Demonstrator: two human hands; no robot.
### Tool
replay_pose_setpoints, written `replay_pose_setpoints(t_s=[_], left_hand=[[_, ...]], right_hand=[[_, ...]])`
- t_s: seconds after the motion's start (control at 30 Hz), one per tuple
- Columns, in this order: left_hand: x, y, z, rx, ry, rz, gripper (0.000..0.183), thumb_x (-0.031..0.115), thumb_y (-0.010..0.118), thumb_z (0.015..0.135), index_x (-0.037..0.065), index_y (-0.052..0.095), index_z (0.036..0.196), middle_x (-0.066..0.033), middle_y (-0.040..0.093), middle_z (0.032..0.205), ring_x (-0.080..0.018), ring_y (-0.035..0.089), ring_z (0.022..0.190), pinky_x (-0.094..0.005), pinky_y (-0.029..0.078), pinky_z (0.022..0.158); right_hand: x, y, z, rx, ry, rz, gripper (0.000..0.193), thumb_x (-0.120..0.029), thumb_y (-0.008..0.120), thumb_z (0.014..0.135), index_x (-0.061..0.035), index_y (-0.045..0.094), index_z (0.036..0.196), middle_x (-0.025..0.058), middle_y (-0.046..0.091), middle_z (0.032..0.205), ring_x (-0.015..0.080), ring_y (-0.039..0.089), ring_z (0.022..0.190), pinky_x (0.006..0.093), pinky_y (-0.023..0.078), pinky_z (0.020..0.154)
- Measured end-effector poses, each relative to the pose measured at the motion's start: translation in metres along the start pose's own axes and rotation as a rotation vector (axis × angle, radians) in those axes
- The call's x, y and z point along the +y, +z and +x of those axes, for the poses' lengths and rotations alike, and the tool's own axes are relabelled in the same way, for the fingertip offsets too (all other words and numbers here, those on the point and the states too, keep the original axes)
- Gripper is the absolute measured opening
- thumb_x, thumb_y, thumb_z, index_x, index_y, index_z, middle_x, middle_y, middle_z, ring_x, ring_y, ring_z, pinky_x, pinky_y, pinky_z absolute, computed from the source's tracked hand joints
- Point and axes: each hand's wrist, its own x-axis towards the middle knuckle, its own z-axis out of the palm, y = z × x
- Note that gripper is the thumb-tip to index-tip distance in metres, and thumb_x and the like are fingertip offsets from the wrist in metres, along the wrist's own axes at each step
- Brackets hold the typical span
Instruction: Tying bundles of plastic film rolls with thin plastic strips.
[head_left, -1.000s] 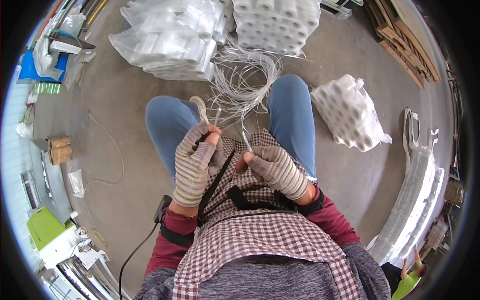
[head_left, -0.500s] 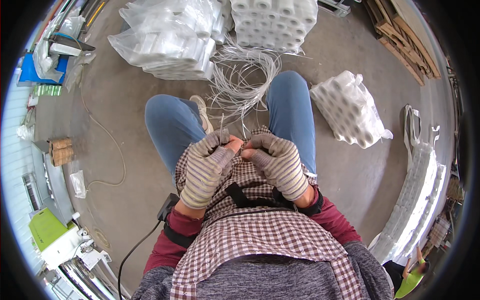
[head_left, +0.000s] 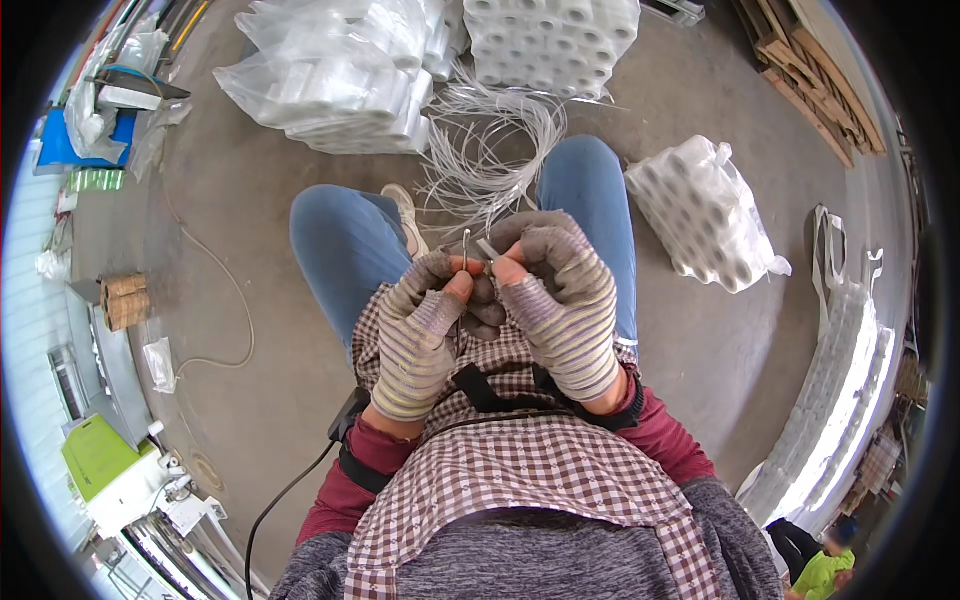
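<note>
Left hand [head_left: 422, 325], in a striped glove with bare fingertips: thumb and forefinger closed in a pinch on a slim pale rod [head_left: 466, 248], which stood roughly upright above the grip. Right hand [head_left: 562, 305], gloved alike: thumb and forefinger pressed together on a flat grey strip [head_left: 487, 249], its short end projecting toward the left hand, just beside the rod; whether rod and strip touched, could not be told. Loose coil of clear strands [head_left: 490, 150]: on the floor [head_left: 690, 380], beyond both hands. Stack of wrapped rolls [head_left: 550, 45]: farther out, past the coil. Heap of rolls in clear film [head_left: 340, 85]: beyond the left hand, beside that stack. Bag of white rolls [head_left: 705, 215]: on the floor, outward and to the right of the right hand. Checked apron [head_left: 530, 465]: beneath and nearer the body than both hands.
</note>
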Motion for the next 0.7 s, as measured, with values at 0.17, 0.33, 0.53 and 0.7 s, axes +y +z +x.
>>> replay_pose_setpoints(t_s=[0.17, 0.33, 0.53, 0.7], left_hand=[[-0.004, -0.003, 0.001, 0.013, 0.067, 0.021, 0.016, 0.009, 0.054, 0.088, 0.001, 0.057, 0.101, -0.0084, 0.064, 0.085, -0.0142, 0.064, 0.069, -0.0234, 0.054, 0.056], [-0.004, -0.003, 0.0, 0.028, 0.076, 0.021, 0.015, 0.007, 0.053, 0.088, 0.0, 0.057, 0.101, -0.0086, 0.064, 0.086, -0.0146, 0.064, 0.069, -0.024, 0.055, 0.056], [0.0, -0.002, -0.003, 0.004, 0.063, 0.133, 0.015, 0.003, 0.053, 0.087, -0.002, 0.057, 0.101, -0.0088, 0.064, 0.084, -0.0151, 0.064, 0.069, -0.0247, 0.055, 0.058], [0.001, -0.009, -0.004, 0.007, 0.062, 0.382, 0.014, 0.003, 0.057, 0.085, -0.003, 0.059, 0.097, -0.0084, 0.063, 0.083, -0.0142, 0.064, 0.07, -0.0234, 0.054, 0.056]], right_hand=[[-0.005, 0.003, 0.001, -0.044, 0.038, -0.08, 0.007, -0.005, 0.063, 0.077, 0.0002, 0.058, 0.077, 0.0102, 0.057, 0.091, 0.0175, 0.056, 0.077, 0.0268, 0.047, 0.067], [-0.004, 0.002, 0.001, -0.056, 0.012, -0.122, 0.008, -0.006, 0.063, 0.077, 0.0001, 0.058, 0.079, 0.0103, 0.057, 0.09, 0.0177, 0.057, 0.077, 0.0264, 0.047, 0.066], [-0.001, 0.001, -0.002, -0.093, 0.011, -0.149, 0.009, -0.006, 0.062, 0.079, 0.0008, 0.058, 0.083, 0.0096, 0.058, 0.09, 0.0167, 0.057, 0.075, 0.026, 0.047, 0.065], [0.008, -0.004, -0.001, -0.115, 0.098, -0.122, 0.012, -0.007, 0.063, 0.079, 0.0016, 0.059, 0.086, 0.0084, 0.058, 0.087, 0.0144, 0.057, 0.075, 0.0254, 0.047, 0.067]])
